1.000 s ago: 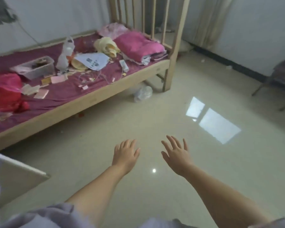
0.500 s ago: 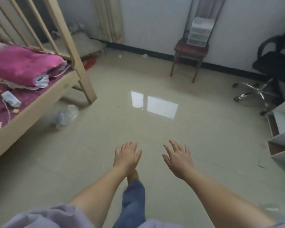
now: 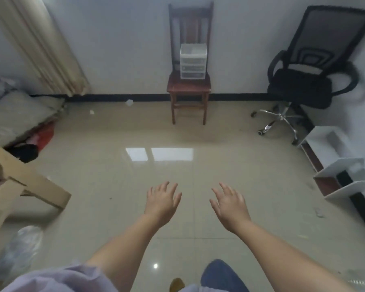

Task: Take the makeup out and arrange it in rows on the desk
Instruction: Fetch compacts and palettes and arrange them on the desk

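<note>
Turned away from bed toward wooden chair [image 3: 189, 85] at 12 o'clock with drawer box [image 3: 193, 62] on seat, left hand [image 3: 161, 202] and right hand [image 3: 230, 207] released, empty; makeup not yet fetched.

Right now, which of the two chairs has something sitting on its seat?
The brown wooden chair against the wall: a small white drawer box stands on its seat. The black office chair to its right carries nothing.

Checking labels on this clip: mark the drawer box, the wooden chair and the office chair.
drawer box [image 3: 192, 64], head view, front of its drawers
wooden chair [image 3: 189, 85], head view, seat front edge
office chair [image 3: 299, 81], head view, seat cushion
</note>
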Demonstrator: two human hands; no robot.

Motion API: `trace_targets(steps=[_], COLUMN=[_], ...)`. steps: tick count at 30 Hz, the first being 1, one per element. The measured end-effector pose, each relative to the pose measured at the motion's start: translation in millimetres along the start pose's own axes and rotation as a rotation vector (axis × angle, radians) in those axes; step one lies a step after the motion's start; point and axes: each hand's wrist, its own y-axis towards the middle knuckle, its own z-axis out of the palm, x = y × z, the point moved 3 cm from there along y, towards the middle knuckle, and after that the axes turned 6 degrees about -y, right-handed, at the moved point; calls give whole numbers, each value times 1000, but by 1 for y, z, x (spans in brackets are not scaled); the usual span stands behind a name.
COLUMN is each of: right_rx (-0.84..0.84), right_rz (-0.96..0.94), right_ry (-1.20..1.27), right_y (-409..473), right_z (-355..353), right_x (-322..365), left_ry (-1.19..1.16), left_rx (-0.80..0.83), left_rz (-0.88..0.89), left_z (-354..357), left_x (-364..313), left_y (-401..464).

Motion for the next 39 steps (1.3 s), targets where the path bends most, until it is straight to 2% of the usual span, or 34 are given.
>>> trace_targets(steps=[6,15,24,33,39], right_rx=[18,-9,38,-7,52], right_rz=[51,-18,-63,244,304], right_ry=[14,-65,-39,60,101], right_y=[128,368,562,764,859], right_z=[-25,-108,-144,-200,-214], right_x=[-27,-87,-86,-101,-110], left_ry=[11,-14,-16,91,99], left_rx=[16,-64,-8,-18,27], left_rz=[55,-23,-69,110,164], left_z=[-25,-93,-133,-222,-247], left_x=[-6,-19,2,30,19], left_y=[143,367,550,799,925])
